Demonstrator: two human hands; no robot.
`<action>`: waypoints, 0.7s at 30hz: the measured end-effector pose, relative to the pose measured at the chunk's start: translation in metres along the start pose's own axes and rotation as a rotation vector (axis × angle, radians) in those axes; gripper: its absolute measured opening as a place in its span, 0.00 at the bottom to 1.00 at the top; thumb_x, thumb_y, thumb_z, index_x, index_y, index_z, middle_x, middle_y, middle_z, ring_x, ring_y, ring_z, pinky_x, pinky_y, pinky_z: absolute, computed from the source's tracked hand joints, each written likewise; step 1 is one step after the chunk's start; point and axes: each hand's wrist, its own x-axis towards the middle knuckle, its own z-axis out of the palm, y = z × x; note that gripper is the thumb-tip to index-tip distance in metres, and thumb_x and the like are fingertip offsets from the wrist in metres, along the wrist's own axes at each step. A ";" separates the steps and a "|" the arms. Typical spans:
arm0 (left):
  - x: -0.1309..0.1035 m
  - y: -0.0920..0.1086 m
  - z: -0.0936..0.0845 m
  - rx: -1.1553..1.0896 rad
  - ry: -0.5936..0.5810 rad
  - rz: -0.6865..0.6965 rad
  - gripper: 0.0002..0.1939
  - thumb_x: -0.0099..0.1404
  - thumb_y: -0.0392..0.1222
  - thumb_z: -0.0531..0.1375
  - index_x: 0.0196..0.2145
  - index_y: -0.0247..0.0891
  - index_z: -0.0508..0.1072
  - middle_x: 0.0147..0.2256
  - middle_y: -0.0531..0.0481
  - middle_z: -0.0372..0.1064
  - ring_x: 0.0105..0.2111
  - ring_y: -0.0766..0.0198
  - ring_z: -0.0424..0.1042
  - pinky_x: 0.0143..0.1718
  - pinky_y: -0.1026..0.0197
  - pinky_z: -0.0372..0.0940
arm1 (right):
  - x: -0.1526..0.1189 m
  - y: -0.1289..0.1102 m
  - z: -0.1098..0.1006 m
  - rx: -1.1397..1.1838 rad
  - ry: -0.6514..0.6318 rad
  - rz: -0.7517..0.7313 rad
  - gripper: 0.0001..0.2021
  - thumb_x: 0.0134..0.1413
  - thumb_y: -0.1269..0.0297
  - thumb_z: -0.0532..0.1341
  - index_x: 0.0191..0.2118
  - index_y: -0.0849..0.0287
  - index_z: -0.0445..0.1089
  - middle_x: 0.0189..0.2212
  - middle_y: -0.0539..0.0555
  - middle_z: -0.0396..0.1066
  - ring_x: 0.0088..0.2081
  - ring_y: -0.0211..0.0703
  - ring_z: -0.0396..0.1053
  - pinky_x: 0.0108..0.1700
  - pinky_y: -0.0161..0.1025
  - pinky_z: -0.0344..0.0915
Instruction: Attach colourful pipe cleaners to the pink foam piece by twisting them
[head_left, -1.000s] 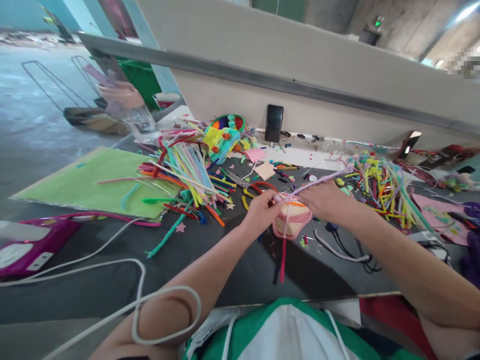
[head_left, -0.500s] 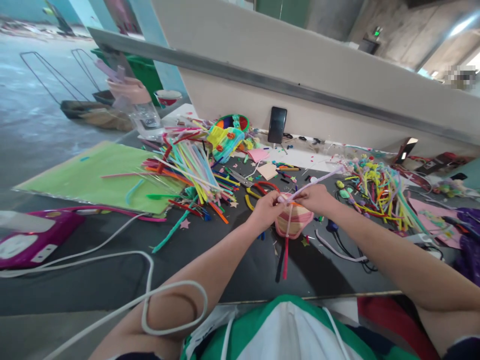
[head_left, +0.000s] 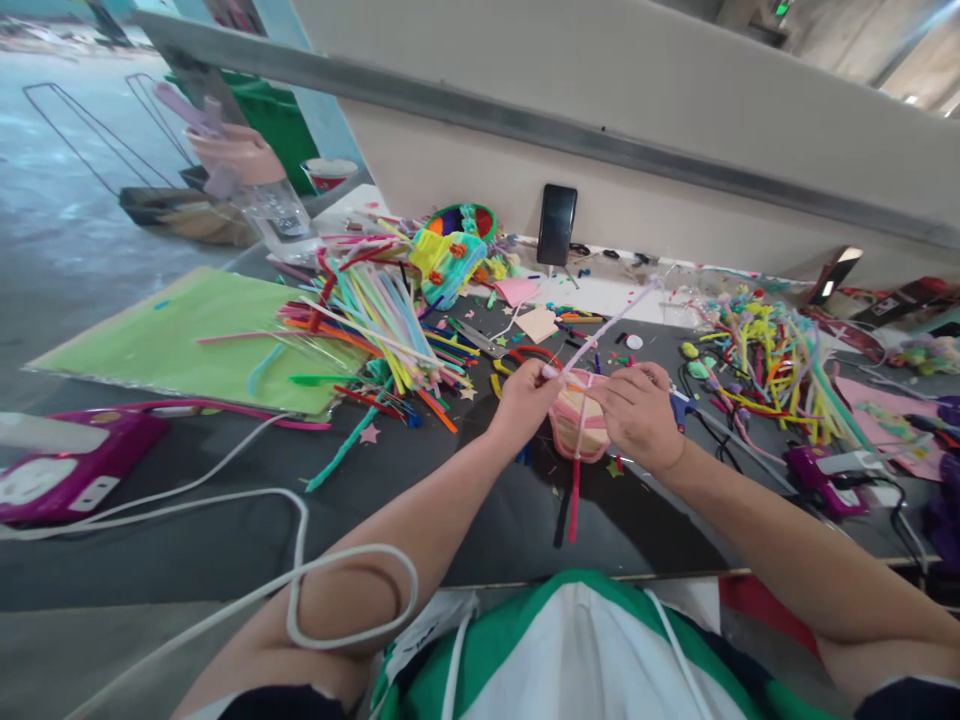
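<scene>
My left hand (head_left: 523, 407) is closed, its thumb and finger pinching a lilac pipe cleaner (head_left: 609, 328) near one end. The pipe cleaner's long free end slants up and to the right, above the table. Below it is a small pink-and-cream striped piece (head_left: 583, 436) that looks made of pipe cleaners. My right hand (head_left: 640, 412) is closed at that piece's upper right edge, fingers pressed together. Both hands almost meet there, and they hide part of the edge. A red-pink strip (head_left: 575, 500) hangs from the bottom. Behind my left hand lie yellow-and-red-handled pliers (head_left: 504, 376), partly covered.
Left of my hands lies a pile of pipe cleaners (head_left: 390, 325) beside a green sheet (head_left: 165, 335). A white cable (head_left: 300, 580) loops over my left forearm. A phone (head_left: 556, 225) leans on the partition. More pipe cleaners (head_left: 772, 365) and a purple power strip (head_left: 829, 478) are at right.
My right hand has let the pipe cleaner's long part go and turned, coming down to the striped piece's upper right edge. The free end now points more steeply upward. The camera view shifted slightly.
</scene>
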 end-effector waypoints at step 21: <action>0.001 0.009 0.010 -0.520 0.026 -0.252 0.13 0.52 0.45 0.67 0.28 0.36 0.68 0.27 0.53 0.69 0.24 0.71 0.67 0.27 0.67 0.64 | 0.030 -0.035 0.058 1.777 0.199 0.850 0.16 0.35 0.74 0.64 0.36 0.57 0.68 0.33 0.49 0.71 0.34 0.37 0.70 0.38 0.37 0.69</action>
